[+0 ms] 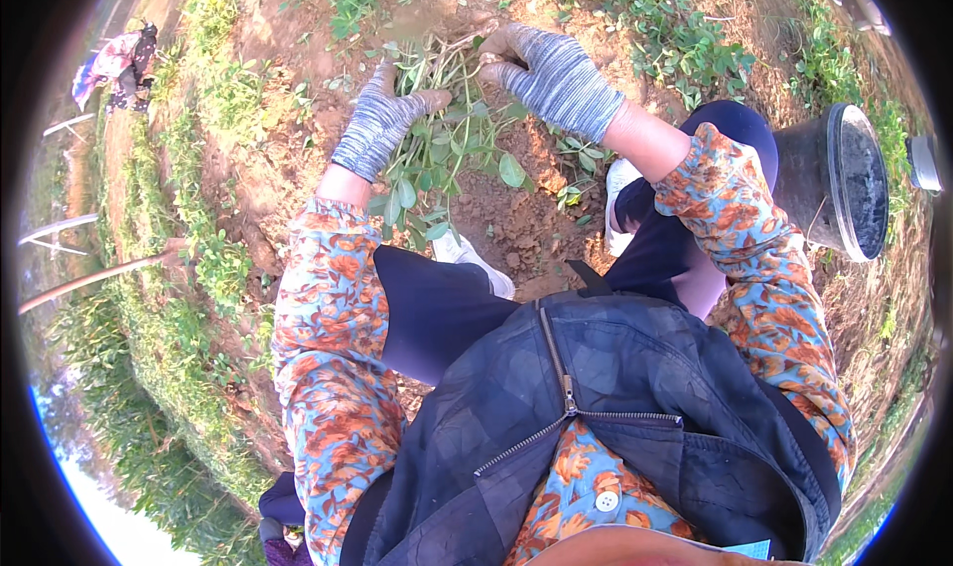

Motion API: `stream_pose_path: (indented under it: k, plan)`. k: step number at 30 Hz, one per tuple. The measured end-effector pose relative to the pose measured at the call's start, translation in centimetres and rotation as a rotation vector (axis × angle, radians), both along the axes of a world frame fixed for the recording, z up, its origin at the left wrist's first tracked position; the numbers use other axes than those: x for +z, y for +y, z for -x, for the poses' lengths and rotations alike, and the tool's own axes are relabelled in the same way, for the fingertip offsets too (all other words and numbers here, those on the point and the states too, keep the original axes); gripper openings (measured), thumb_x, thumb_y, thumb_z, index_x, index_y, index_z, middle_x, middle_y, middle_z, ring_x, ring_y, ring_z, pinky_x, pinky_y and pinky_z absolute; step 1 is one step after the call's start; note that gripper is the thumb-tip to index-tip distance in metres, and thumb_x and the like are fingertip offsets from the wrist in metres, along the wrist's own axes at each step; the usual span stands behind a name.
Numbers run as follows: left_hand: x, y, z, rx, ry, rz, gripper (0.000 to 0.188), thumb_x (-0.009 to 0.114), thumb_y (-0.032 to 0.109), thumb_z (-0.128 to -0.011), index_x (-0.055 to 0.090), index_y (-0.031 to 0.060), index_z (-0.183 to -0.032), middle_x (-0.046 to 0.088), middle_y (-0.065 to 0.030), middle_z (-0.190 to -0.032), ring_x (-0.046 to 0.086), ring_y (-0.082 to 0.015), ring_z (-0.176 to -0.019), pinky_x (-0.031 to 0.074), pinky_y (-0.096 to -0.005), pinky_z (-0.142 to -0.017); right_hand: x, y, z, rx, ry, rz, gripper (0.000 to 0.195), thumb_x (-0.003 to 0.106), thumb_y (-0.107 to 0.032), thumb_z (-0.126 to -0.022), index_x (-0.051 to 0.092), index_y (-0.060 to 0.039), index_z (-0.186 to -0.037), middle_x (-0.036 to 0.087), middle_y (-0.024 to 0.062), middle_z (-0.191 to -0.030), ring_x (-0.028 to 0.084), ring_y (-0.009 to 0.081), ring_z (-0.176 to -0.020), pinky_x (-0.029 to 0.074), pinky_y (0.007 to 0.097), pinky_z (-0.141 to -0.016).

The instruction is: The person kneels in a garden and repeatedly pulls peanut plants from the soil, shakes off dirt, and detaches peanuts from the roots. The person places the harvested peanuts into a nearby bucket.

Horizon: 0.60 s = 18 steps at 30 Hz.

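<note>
A bundle of uprooted leafy plants, which look like peanut plants, lies before me with its leaves towards my feet. My left hand, in a grey striped knit glove with soiled fingers, holds it from the left, thumb across the stems. At the upper right of the bundle, by the thin stems and roots, is my right hand in a matching glove. Its fingers curl towards the thumb; whether anything is pinched between the tips is too unclear to tell.
Beside my right knee a black plastic bucket stands or leans. Rows of low green plants grow around the bare soil. To the left is a long wooden handle. Another person bends over at the far left.
</note>
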<state>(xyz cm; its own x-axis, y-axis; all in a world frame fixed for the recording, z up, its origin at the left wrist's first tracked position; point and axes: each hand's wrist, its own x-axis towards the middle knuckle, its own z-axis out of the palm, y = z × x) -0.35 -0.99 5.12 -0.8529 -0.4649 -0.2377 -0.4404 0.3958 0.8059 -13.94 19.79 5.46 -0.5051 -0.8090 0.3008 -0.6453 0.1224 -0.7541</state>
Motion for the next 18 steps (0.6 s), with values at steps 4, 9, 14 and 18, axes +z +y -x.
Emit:
stream_pose_path:
  k: [4, 9, 14, 18]
  plan:
    - [0.5, 0.5, 0.2, -0.023, 0.006, -0.016, 0.115, 0.087, 0.036, -0.063, 0.021, -0.0140, -0.142, 0.039, -0.0310, -0.140, 0.039, -0.0325, -0.133, 0.035, -0.0358, -0.107, 0.0, 0.0, 0.9, -0.011, -0.110, 0.157, 0.028, 0.062, -0.032, -0.090, 0.067, -0.0061, -0.100, 0.068, 0.0085, -0.083, 0.066, 0.0215, -0.073, 0.052, 0.0341, -0.068]
    - [0.2, 0.4, 0.3, -0.034, 0.044, -0.026, 0.111, 0.087, 0.034, -0.064, 0.023, -0.0147, -0.140, 0.043, -0.0304, -0.137, 0.042, -0.0320, -0.129, 0.038, -0.0363, -0.105, 1.3, 0.6, 0.5, 0.083, -0.623, -0.005, 0.042, 0.049, -0.038, -0.098, 0.065, 0.0011, -0.099, 0.053, 0.0008, -0.063, 0.053, 0.0091, -0.058, 0.045, 0.0243, -0.057]
    - [0.9, 0.5, 1.0, -0.087, 0.150, -0.001, 0.094, 0.087, 0.031, -0.064, 0.039, -0.0135, -0.131, 0.053, -0.0289, -0.127, 0.051, -0.0316, -0.120, 0.044, -0.0373, -0.098, 1.2, 0.8, 0.7, 0.037, -0.750, 0.083, 0.041, 0.050, -0.038, -0.098, 0.063, 0.0009, -0.098, 0.049, -0.0007, -0.063, 0.051, 0.0086, -0.060, 0.047, 0.0239, -0.060]
    - [0.5, 0.5, 1.6, -0.049, 0.243, 0.108, 0.085, 0.086, 0.032, -0.065, 0.045, -0.0113, -0.125, 0.058, -0.0265, -0.116, 0.057, -0.0295, -0.108, 0.047, -0.0369, -0.092, 0.7, 0.2, 1.1, 0.012, -0.959, 0.237, 0.034, 0.051, -0.035, -0.098, 0.060, -0.0015, -0.097, 0.049, -0.0005, -0.065, 0.049, 0.0109, -0.060, 0.052, 0.0296, -0.070]
